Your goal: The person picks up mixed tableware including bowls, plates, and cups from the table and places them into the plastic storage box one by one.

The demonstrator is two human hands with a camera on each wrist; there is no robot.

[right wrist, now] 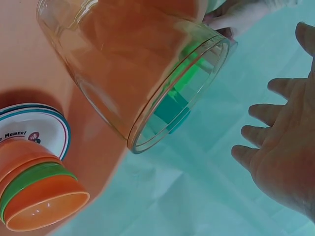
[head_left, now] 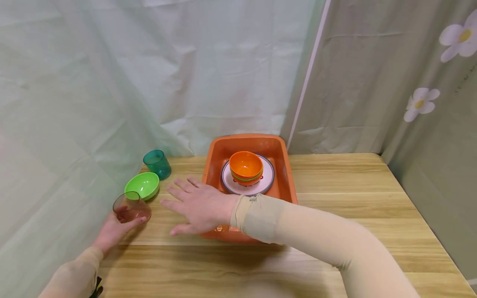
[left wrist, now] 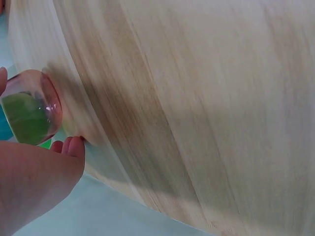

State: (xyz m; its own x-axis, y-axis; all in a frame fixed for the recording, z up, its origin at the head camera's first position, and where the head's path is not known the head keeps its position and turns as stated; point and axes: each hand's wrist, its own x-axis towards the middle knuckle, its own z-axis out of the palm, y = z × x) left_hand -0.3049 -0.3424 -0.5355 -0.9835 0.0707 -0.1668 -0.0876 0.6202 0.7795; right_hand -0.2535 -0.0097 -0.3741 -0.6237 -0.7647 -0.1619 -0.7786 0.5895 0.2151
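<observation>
On the left of the table, my left hand (head_left: 112,232) holds a clear pinkish cup (head_left: 138,212), thumb on one side and fingers on the other. The left wrist view shows the same cup (left wrist: 55,105) above the curled fingertips. Just behind it are a green bowl (head_left: 143,185) and a teal cup (head_left: 159,165). My right hand (head_left: 203,206) is spread with nothing in it, between the bowl and an orange basin (head_left: 288,182). A clear glass vessel (right wrist: 123,73) stands near the right wrist; in the head view the right forearm mostly hides it.
Inside the basin, stacked orange and green bowls (head_left: 246,165) rest on white plates (head_left: 267,179) with dark rims. Pale curtains (head_left: 223,74) hang behind and beside the wooden table (head_left: 346,186). A small dark object (head_left: 97,287) shows beside the left sleeve.
</observation>
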